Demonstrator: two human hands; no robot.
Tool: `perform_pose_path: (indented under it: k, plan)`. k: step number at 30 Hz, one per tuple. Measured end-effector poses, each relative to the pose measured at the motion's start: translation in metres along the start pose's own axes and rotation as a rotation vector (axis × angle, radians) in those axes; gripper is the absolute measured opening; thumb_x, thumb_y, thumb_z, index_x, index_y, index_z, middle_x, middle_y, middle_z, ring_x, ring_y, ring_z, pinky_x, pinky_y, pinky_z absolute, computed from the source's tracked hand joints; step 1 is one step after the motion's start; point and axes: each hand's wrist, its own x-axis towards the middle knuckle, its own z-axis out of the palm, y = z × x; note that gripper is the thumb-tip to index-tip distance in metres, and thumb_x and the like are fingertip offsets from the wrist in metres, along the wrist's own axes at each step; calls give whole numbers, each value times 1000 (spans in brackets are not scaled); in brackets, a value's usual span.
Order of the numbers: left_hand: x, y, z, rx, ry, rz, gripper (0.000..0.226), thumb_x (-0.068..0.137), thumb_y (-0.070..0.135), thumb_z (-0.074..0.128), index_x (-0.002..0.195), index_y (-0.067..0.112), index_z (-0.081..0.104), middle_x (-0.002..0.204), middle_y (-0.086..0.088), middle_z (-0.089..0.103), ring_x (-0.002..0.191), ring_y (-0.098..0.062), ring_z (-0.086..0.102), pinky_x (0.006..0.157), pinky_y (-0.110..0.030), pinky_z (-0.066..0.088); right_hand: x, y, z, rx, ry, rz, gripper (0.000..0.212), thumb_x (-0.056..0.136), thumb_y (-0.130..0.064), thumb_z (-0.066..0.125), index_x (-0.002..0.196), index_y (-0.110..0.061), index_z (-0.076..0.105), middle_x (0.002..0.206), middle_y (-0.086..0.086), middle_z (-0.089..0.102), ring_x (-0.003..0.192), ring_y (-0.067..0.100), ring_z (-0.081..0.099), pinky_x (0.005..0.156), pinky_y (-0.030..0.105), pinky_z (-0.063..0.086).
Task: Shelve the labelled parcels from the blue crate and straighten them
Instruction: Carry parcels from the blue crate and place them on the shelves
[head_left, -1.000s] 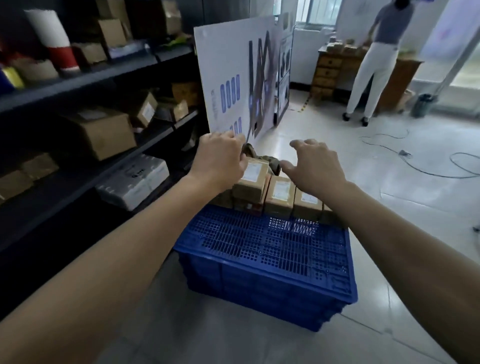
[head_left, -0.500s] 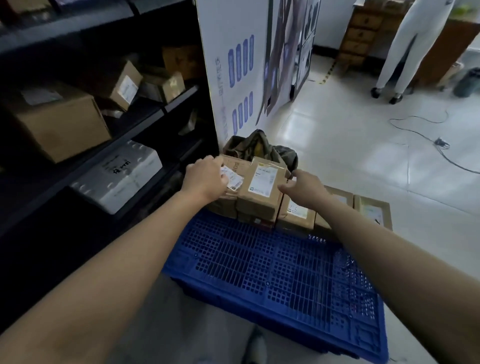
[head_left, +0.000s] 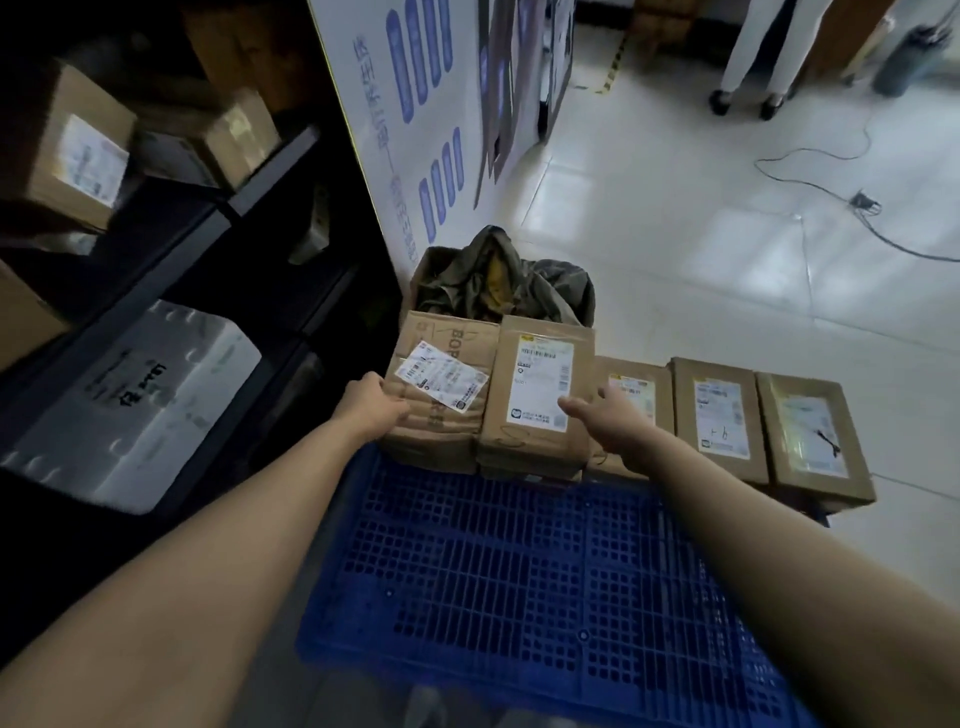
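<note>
A blue crate (head_left: 519, 582) lies upside down on the floor with several labelled cardboard parcels along its far edge. My left hand (head_left: 371, 408) grips the left side of the leftmost brown parcel (head_left: 441, 395), which bears a skewed white label. Beside it stands a taller parcel (head_left: 540, 389) with an upright label. My right hand (head_left: 613, 421) rests with spread fingers against the right side of that taller parcel. Further right sit three flat parcels (head_left: 719, 415), labels up.
A dark shelf unit (head_left: 171, 249) on the left holds cardboard boxes and a white foam box (head_left: 135, 405). Behind the parcels are an open box of olive cloth (head_left: 498, 280) and a white printed board (head_left: 415, 119). A person's legs (head_left: 753, 52) and a cable (head_left: 831, 176) are at the far right.
The view has tilted down and closer to the crate. Both hands have dropped from above the parcels to their sides; the left now grips the leftmost parcel.
</note>
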Motion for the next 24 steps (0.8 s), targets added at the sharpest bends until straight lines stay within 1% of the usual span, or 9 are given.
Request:
perform_pose_path:
  k: [1, 2, 5, 7, 10, 14, 19, 22, 24]
  plan:
    - [14, -3, 3, -17, -12, -10, 67, 85, 24, 66, 141, 5, 34, 141, -17, 41, 120, -31, 49, 80, -30, 41, 9, 2, 3, 39, -8, 32, 72, 88, -43, 63, 143, -7, 34, 137, 13, 51, 118, 29, 54, 92, 45, 52]
    - [27, -6, 6, -39, -22, -21, 72, 85, 24, 67, 144, 5, 30, 144, -17, 37, 123, -31, 46, 83, -31, 41, 17, 3, 6, 86, -17, 55, 74, 87, -45, 63, 143, -7, 33, 135, 13, 52, 116, 29, 56, 89, 44, 54]
    - [60, -13, 17, -131, -30, -61, 82, 84, 25, 69, 148, 6, 21, 148, -18, 33, 129, -33, 42, 96, -37, 42, 36, 4, 13, 250, -54, 86, 71, 87, -44, 64, 141, -9, 36, 122, 11, 61, 98, 24, 66, 66, 34, 59]
    - [78, -17, 24, -187, -35, -93, 87, 83, 27, 70, 149, 5, 17, 150, -18, 32, 131, -34, 40, 102, -40, 41, 46, 5, 16, 318, -65, 108, 69, 86, -42, 66, 139, -9, 37, 116, 12, 65, 92, 26, 70, 73, 38, 60]
    - [101, -23, 34, -287, -45, -139, 85, 78, 29, 76, 143, 1, 28, 138, -16, 47, 121, -32, 51, 97, -40, 46, 57, 9, 20, 399, -81, 126, 68, 86, -39, 67, 139, -8, 37, 114, 16, 67, 95, 30, 70, 85, 44, 57]
    - [122, -34, 45, -449, -155, -147, 55, 78, 21, 76, 126, 4, 55, 124, -12, 62, 110, -30, 60, 98, -44, 48, 59, 11, 22, 535, -153, 137, 62, 85, -34, 67, 134, -8, 41, 113, 17, 69, 101, 34, 68, 76, 40, 60]
    - [133, -39, 54, -584, -195, -153, 69, 78, 25, 76, 137, 13, 43, 127, -10, 58, 113, -28, 56, 92, -38, 47, 63, 12, 22, 583, -152, 137, 66, 86, -33, 67, 139, -9, 37, 118, 19, 66, 101, 35, 66, 72, 38, 59]
    - [134, -40, 56, -635, -222, -143, 53, 79, 23, 75, 127, 13, 57, 122, -10, 64, 108, -26, 59, 89, -34, 47, 62, 10, 22, 605, -139, 129, 64, 87, -32, 65, 140, -10, 36, 121, 20, 65, 102, 36, 65, 71, 39, 59]
    - [133, -42, 55, -679, -215, -152, 49, 79, 20, 74, 125, 12, 59, 120, -12, 65, 108, -28, 60, 92, -38, 49, 60, 6, 23, 598, -141, 113, 62, 87, -32, 65, 139, -11, 37, 121, 20, 64, 96, 34, 66, 65, 37, 60]
